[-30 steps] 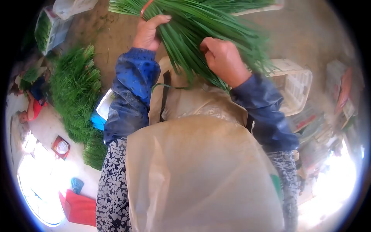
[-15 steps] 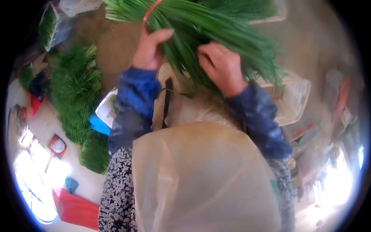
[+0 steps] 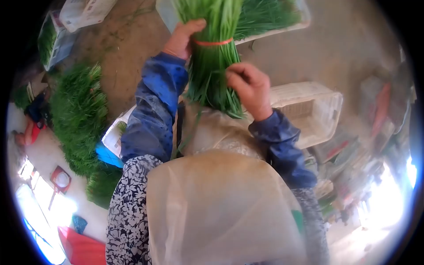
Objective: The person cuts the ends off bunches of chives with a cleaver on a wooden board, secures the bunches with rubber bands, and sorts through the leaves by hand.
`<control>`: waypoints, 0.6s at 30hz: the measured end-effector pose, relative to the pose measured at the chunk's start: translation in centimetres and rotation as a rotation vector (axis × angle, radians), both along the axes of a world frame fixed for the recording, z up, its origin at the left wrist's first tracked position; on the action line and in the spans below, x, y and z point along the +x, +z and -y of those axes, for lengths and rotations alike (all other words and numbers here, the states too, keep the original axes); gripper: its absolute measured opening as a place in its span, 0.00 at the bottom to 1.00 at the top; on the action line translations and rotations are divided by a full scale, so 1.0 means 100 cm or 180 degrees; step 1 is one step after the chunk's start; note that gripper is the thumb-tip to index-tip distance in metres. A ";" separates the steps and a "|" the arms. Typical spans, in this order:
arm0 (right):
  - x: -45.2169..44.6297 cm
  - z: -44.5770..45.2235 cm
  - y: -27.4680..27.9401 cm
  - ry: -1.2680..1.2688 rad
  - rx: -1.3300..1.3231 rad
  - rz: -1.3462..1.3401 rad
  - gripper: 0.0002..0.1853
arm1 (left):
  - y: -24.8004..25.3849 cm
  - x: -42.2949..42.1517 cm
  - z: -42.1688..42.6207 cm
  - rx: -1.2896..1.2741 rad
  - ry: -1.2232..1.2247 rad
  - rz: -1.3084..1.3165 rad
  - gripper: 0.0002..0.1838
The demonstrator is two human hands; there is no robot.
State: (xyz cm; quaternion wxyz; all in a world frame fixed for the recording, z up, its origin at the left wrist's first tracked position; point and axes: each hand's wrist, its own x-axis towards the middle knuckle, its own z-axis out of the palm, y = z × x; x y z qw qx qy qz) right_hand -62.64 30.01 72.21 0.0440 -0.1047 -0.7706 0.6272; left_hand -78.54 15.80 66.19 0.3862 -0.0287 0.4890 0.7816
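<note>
My left hand (image 3: 182, 39) is closed around the left side of a thick bunch of green chives (image 3: 214, 66), a long-leaved bundle. An orange-red band (image 3: 213, 43) circles it just beside my fingers. The bunch stands nearly upright, with pale stalks at the top, cut off by the frame edge, and darker leaf tips hanging down over my apron-covered lap. My right hand (image 3: 251, 86) is at the lower right edge of the bunch, its thumb and fingers pinched on the leaves. A few loose leaves (image 3: 192, 128) trail below onto the apron (image 3: 221, 203).
Behind the bunch is a white crate (image 3: 304, 20) of more greens. A white plastic basket (image 3: 327, 110) lies to the right. Greens are heaped on the floor at left (image 3: 79, 115), near a white crate with blue (image 3: 109, 152). More crates (image 3: 84, 15) stand at upper left.
The bunch has swung from lying slantwise toward the right to nearly upright, its leaf tips now pointing down. My right hand has shifted slightly down, still at the leaves.
</note>
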 end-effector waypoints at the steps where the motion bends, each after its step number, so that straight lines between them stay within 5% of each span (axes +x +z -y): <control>1: -0.002 -0.005 -0.003 -0.0326 -0.0558 0.0369 0.05 | -0.004 -0.002 0.001 0.0165 0.0188 0.0200 0.22; 13: -0.043 -0.017 -0.006 -0.0201 -0.2404 0.0910 0.07 | -0.006 -0.005 -0.012 -0.0199 0.0297 0.0391 0.23; 18: -0.083 -0.046 0.001 -0.0031 -0.3140 0.0018 0.08 | -0.016 0.000 -0.006 -0.0147 0.0236 0.0458 0.21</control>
